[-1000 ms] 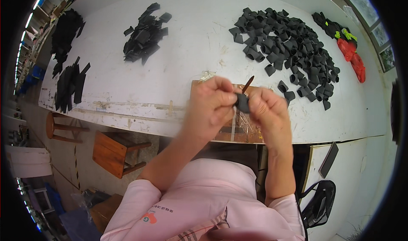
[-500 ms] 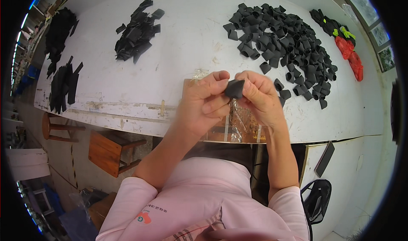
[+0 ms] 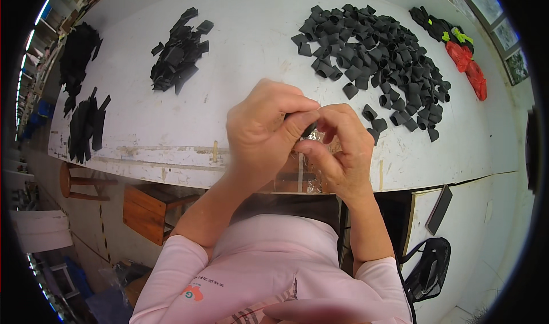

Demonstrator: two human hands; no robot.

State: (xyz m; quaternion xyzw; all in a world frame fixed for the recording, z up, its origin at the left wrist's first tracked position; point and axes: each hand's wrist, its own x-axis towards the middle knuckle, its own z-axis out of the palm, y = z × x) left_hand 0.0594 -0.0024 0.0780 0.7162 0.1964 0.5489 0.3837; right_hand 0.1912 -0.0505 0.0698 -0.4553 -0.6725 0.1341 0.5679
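Note:
Over the near edge of the white table, my left hand (image 3: 264,126) and my right hand (image 3: 346,146) meet. A small black fabric loop (image 3: 309,130) is pinched between them, mostly hidden by the left thumb and fingers. My right index finger reaches to the left fingertips, with its thumb curled below the loop. To the right beyond my hands spreads a large heap of similar short black fabric loops (image 3: 374,55). At the far left of centre lies a pile of flat black strips (image 3: 176,55).
More black strips (image 3: 86,126) and a dark heap (image 3: 80,52) lie along the table's left end. Red plastic bags (image 3: 466,64) rest by the right wall. A brown board with clear film (image 3: 291,178) is under my hands. Wooden stools (image 3: 146,212) stand below left.
My left hand has rolled over the black fabric loop, covering most of it. The right fingers have shifted and opened slightly around it. The whole view has tilted a little.

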